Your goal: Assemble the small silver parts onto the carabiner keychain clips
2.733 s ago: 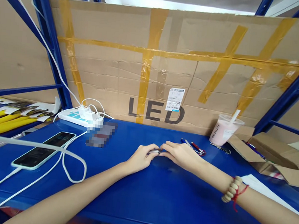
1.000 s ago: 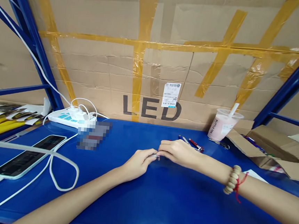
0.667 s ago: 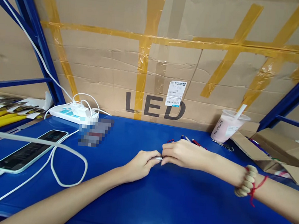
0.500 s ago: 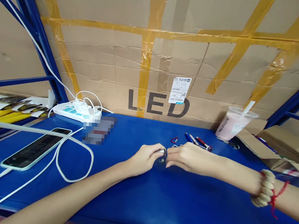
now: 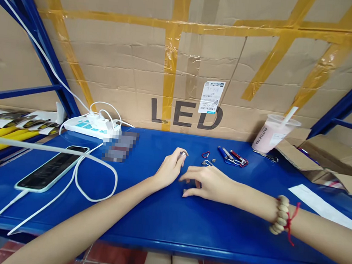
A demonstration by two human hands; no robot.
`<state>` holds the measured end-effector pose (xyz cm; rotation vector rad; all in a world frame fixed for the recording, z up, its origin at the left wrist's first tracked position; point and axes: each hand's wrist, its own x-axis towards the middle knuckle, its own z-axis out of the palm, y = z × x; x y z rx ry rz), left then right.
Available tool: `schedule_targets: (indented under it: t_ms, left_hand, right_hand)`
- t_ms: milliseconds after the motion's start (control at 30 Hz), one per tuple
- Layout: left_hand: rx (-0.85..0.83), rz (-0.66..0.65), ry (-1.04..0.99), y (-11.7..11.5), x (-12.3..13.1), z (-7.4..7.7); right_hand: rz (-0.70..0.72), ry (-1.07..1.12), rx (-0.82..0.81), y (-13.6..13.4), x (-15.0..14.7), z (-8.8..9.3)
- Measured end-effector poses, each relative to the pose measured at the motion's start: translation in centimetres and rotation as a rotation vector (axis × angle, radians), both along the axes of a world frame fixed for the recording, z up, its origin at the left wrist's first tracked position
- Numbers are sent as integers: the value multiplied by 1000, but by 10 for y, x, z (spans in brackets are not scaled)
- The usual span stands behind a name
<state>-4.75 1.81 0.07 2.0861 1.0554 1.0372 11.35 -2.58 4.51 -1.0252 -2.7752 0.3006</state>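
My left hand is closed around a small silvery tube, most of it hidden by the fingers. Just to its right, my right hand hovers low over the blue table with thumb and fingers apart. A tiny metal piece shows by the right thumb tip; whether they touch I cannot tell. Beyond the right hand lie a red carabiner, small metal bits and a pale wire-like loop. Several blue, silver and red pen-shaped tubes with clips are grouped behind.
A pink drink cup stands at back right beside an open cardboard box. A white paper strip lies at right. At left are a phone, a looping white cable, a power strip and yellow-handled tools.
My hands have moved apart: the left has risen slightly with the silvery tube, the right has opened its fingers and come down a little left. The view has tilted downward.
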Motion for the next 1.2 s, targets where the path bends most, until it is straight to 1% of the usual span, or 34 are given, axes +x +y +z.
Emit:
schedule_targets:
  t_ms: [67,133,200,267,367,433,500,567,633,700,800,1000,1200]
  left_hand:
    - [20,26,-16,1,-1,0]
    - [41,58,-31,2,-3,1]
    - [54,77,-54,3,-5,2]
    - [59,69,-73,2,-6,5]
    - [83,29,-84,-4,-5,11]
    - [99,-7,-84,-10,-2,14]
    - [94,-45,-81,-16,1,16]
    - [75,-71,-72,-20,4,16]
    - [55,-92,-57,-21,6,15]
    - [38,-110,-39,-21,7,14]
    - [28,-140,-17,-21,7,14]
    - [28,-169,-21,-29,9,15]
    - [43,-180,-33,-32,10,16]
  right_hand:
    - [25,11,-21,-2,-4,-6]
    - [-9,26,-17,1,-5,-11]
    - [-98,37,-6,7,-4,-12]
    - [-206,80,-22,14,0,-9]
    - [-313,280,-127,22,8,5]
    - [-339,452,-204,24,14,15]
    - [-353,596,-242,24,18,23]
    - [-351,701,-249,23,20,25]
    - [-328,764,-250,22,20,22]
    - [-307,780,-261,21,19,19]
    - [-325,766,-313,22,20,16]
    - [-345,772,-541,24,30,17]
    - [-332,802,-547,20,30,17]
